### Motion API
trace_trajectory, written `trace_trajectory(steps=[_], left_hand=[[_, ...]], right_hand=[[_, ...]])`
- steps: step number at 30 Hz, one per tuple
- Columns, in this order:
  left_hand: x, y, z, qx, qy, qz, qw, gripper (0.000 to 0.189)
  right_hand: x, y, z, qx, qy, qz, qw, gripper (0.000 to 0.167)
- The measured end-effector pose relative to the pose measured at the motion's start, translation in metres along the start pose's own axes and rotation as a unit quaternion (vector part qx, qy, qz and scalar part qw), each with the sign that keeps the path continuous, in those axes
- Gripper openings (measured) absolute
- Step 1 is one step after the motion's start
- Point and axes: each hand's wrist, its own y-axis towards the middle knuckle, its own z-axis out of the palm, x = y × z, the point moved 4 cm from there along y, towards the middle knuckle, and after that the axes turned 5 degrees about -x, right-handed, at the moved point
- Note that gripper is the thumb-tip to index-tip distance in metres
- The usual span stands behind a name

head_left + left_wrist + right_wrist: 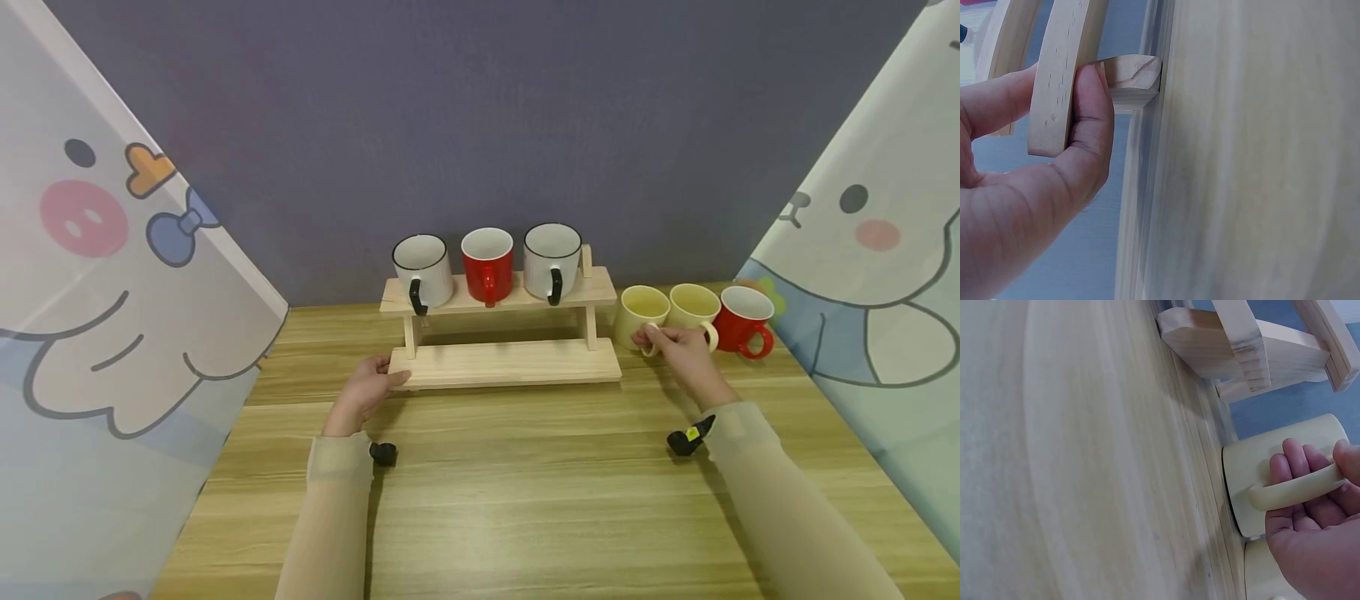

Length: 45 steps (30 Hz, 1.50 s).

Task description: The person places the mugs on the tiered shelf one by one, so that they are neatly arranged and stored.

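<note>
A two-tier wooden rack point(510, 365) stands toward the back of the table. My left hand point(367, 387) grips the left end of its lower board point(1054, 106), thumb on one face and fingers on the other. On the upper board are a white mug with a black handle point(426, 279), a red mug point(486, 265) and another white mug point(551, 262). To the rack's right, my right hand point(686, 358) holds the handle point(1297, 490) of a pale yellow mug point(1250, 465) standing upright on the table, its fingers curled behind the handle.
Right of the held mug stand a second yellow mug point(693, 302) and a red mug with a white inside point(742, 317), close together. A dark grey wall point(480, 125) rises behind the wooden table point(510, 483). Cartoon-printed panels point(150, 333) border both sides.
</note>
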Motion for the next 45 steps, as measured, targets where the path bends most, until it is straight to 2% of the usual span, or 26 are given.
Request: trace_trajectory(steps=[5,12,16,21,28,37,45], left_hand=[[0.001,0.001,0.0,-0.002,0.0,-0.003,1.0,0.065],[0.0,-0.001,0.0,0.003,-0.006,-0.003,1.0,0.064],[0.0,-0.001,-0.001,0.0,-0.005,-0.005,1.0,0.064],[0.001,0.0,-0.002,-0.003,0.002,-0.003,1.0,0.063],[0.003,0.002,-0.003,-0.006,0.009,-0.006,0.9999,0.063],[0.001,0.0,-0.002,0.002,0.008,-0.006,0.9999,0.068],[0.0,0.0,-0.002,0.003,-0.003,-0.004,1.0,0.065]], right_hand=[[0.002,-0.002,0.0,-0.001,-0.007,-0.002,1.0,0.052],[0.017,-0.006,0.001,-0.019,0.046,-0.006,0.9988,0.05],[0.03,-0.009,-0.001,-0.033,0.092,-0.005,0.9952,0.048],[0.046,-0.013,-0.002,-0.044,0.169,-0.012,0.9846,0.042],[0.063,-0.023,-0.005,-0.045,0.161,-0.012,0.9859,0.044],[0.079,-0.042,-0.012,-0.04,0.181,-0.019,0.9825,0.037],[0.096,-0.062,-0.012,-0.005,0.212,-0.04,0.9764,0.034]])
